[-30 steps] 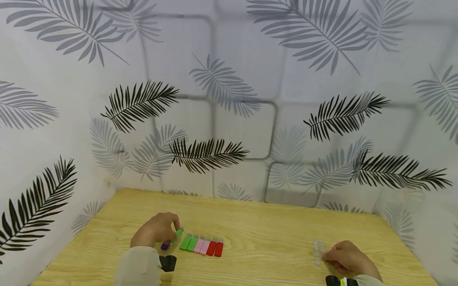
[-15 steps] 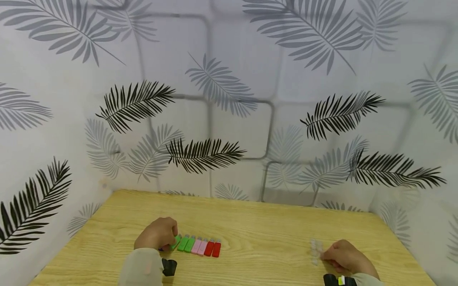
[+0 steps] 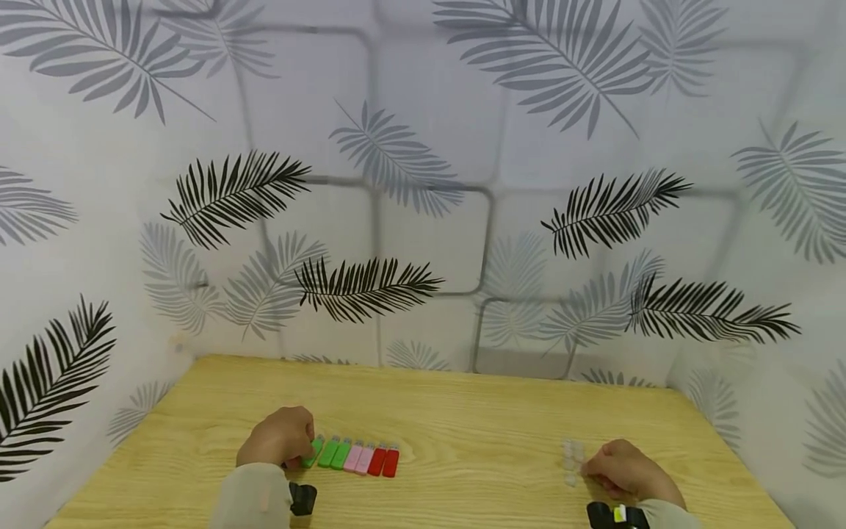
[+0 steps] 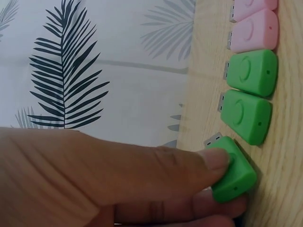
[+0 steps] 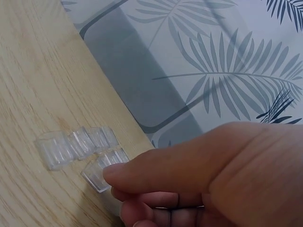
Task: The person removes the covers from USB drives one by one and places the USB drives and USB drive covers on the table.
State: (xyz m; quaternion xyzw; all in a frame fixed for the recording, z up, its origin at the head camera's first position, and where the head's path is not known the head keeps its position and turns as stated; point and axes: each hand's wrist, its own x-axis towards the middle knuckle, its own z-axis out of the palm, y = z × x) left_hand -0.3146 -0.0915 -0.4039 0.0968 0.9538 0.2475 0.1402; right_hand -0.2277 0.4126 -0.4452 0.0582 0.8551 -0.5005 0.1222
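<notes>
My left hand (image 3: 276, 437) pinches a green USB stick (image 4: 237, 176) between thumb and fingers, its metal plug pointing away. The stick sits slightly askew at the left end of a row: two green USB sticks (image 3: 335, 453), two pink USB sticks (image 3: 359, 458) and two red USB sticks (image 3: 384, 461). Across the table, my right hand (image 3: 626, 470) has its thumb on a clear plastic piece (image 5: 96, 174), fingers curled beneath. More clear plastic pieces (image 5: 57, 150) lie beside it in a short line.
The wooden table (image 3: 463, 433) ends at a pale leaf-patterned curtain (image 3: 423, 220) behind and at both sides. A dark band with a small black device (image 3: 302, 499) is at my left wrist, and a similar black device (image 3: 617, 514) at my right.
My left hand has lowered the green USB stick to the row's left end, and now covers the purple stick seen earlier. My right hand keeps its place. The head view has shifted slightly.
</notes>
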